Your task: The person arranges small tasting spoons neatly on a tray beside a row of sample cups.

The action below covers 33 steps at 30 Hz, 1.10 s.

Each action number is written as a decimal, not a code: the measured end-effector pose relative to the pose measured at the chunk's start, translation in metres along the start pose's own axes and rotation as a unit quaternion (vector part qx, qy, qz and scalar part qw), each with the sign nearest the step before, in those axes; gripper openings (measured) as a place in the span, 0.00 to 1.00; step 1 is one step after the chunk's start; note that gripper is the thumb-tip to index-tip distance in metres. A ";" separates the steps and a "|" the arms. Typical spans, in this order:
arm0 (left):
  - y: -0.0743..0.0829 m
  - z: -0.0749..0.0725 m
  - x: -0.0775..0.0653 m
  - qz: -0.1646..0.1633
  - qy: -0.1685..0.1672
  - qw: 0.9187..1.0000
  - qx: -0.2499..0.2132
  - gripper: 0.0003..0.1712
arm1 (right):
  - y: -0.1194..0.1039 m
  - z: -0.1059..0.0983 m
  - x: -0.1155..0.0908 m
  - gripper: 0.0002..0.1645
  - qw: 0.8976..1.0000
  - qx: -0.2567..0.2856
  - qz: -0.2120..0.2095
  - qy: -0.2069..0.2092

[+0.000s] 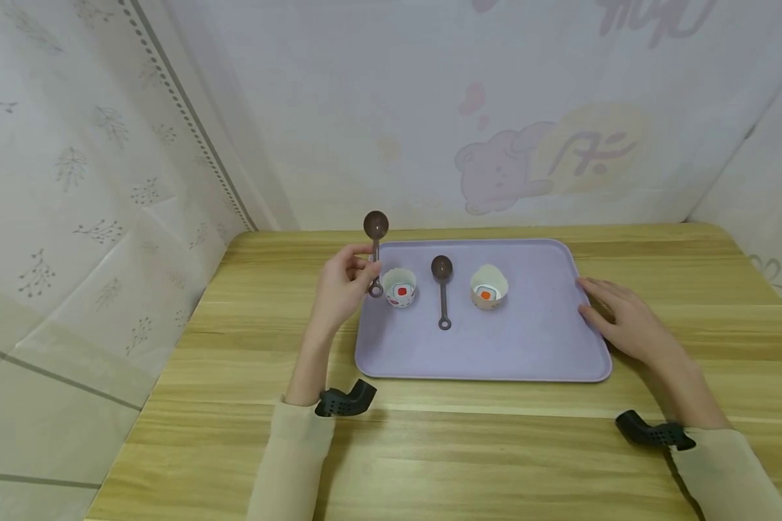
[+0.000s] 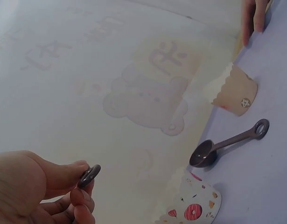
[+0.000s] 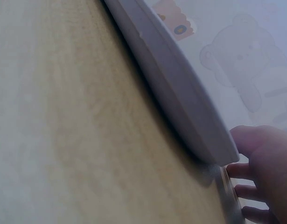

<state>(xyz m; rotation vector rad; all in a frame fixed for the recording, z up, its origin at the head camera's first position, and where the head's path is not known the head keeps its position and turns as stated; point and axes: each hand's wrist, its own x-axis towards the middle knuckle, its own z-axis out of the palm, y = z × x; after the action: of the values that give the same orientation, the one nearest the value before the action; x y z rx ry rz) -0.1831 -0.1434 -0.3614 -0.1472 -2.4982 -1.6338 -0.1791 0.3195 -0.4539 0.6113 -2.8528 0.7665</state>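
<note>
My left hand point(image 1: 340, 286) pinches the handle of a dark brown measuring spoon point(image 1: 376, 226), raised with its bowl up at the tray's left edge. In the left wrist view only the ring end of that spoon point(image 2: 89, 176) shows past the thumb. A second dark spoon point(image 1: 443, 289) lies on the lavender tray point(image 1: 534, 347). It rests between a white patterned paper cup point(image 1: 400, 278) with a red piece inside and a tan paper cup point(image 1: 489, 298) with an orange piece. My right hand point(image 1: 625, 318) rests its relaxed fingers against the tray's right rim.
The tray lies on a wooden table point(image 1: 469, 456). Behind it hangs a pale curtain point(image 1: 339, 108) with a bear print, and another patterned sheet point(image 1: 91, 217) covers the left side. Black wrist cameras point(image 1: 347, 399) sit on both wrists.
</note>
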 end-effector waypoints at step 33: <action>0.013 0.022 0.001 0.008 -0.016 1.000 -0.025 0.18 | -0.001 0.000 0.000 0.32 1.000 -0.005 -0.003 0.002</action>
<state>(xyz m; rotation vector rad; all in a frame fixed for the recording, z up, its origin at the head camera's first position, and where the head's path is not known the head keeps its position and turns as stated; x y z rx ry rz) -0.1834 -0.1180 -0.3585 -0.1988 -2.4729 -1.7029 -0.1786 0.3184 -0.4535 0.6156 -2.8476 0.7508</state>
